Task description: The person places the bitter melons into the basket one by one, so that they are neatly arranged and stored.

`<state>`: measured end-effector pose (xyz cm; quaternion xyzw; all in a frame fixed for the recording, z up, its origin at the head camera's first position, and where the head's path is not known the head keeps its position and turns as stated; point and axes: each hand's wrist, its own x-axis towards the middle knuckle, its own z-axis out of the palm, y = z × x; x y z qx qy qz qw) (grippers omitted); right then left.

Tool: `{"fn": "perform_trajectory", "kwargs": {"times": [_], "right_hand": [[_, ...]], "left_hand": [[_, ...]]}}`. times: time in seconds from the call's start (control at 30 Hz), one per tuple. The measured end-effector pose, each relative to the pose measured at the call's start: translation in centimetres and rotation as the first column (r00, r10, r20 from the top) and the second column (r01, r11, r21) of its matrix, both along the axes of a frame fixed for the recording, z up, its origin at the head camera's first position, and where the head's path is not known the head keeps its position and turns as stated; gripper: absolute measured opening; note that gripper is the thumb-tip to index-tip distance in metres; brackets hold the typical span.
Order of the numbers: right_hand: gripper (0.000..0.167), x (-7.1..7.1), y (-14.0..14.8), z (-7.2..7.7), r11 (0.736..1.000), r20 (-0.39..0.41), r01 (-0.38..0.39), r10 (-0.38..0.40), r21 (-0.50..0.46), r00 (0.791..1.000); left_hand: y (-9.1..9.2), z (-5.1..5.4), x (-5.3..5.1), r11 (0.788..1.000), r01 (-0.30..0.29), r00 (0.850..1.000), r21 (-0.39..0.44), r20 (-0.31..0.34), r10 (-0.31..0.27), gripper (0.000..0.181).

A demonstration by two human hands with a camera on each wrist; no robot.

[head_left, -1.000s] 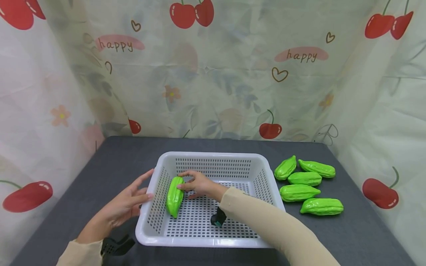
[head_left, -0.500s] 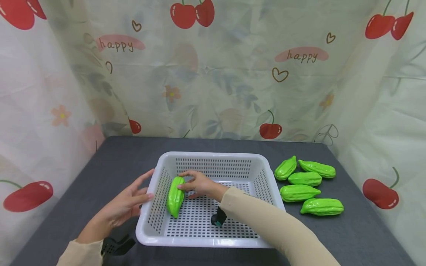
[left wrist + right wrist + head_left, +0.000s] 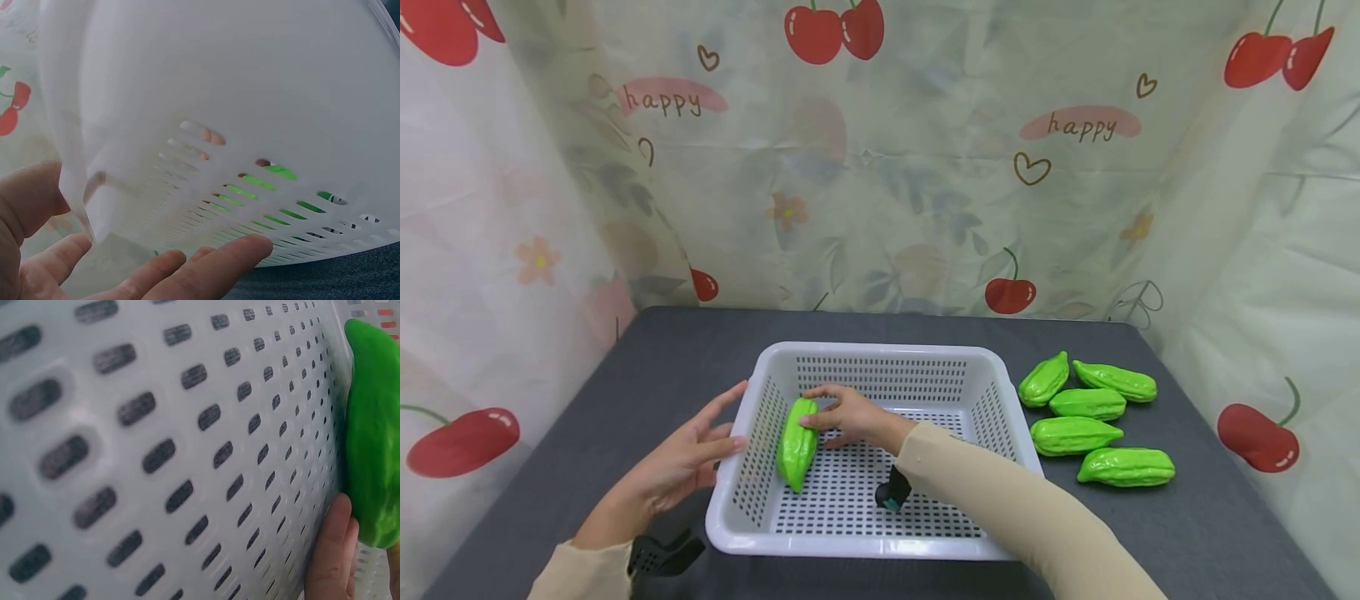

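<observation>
A ridged bright-green bitter melon (image 3: 797, 450) lies lengthwise near the left wall inside a white perforated plastic basket (image 3: 880, 546). My right hand (image 3: 850, 417) reaches into the basket and pinches the melon's far end with thumb and fingers. In the right wrist view the bitter melon (image 3: 376, 437) stands by the slotted floor, with fingertips at one end of it. My left hand (image 3: 677, 462) is at the outside of the basket's left side, fingers extended and touching it near the rim. The left wrist view shows green through the slots of the basket wall (image 3: 187, 62).
Several more bitter melons (image 3: 1087, 404) lie on the dark grey table (image 3: 692, 350) just right of the basket. A patterned curtain (image 3: 880, 208) with cherries encloses the back and both sides. Black wrist cameras sit on both wrists.
The bitter melon has shifted very slightly to the right within the right hand's fingers. Both hands and the basket stay practically where they were.
</observation>
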<state>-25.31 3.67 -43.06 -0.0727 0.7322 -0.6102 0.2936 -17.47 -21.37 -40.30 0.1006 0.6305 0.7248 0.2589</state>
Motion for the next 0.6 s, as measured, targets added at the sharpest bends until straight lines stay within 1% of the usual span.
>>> {"fn": "perform_trajectory", "kwargs": {"times": [0.23,0.6], "right_hand": [[0.049,0.04,0.14,0.21,1.000,-0.011,-0.017,0.017,0.020,1.000],[0.049,0.12,0.21,0.29,1.000,-0.010,-0.023,0.023,0.018,1.000]], "left_hand": [[0.09,-0.03,-0.05,1.000,0.000,1.000,-0.006,-0.004,0.000,0.086],[0.00,-0.13,-0.16,1.000,0.010,1.000,0.008,-0.004,-0.010,0.086]]}}
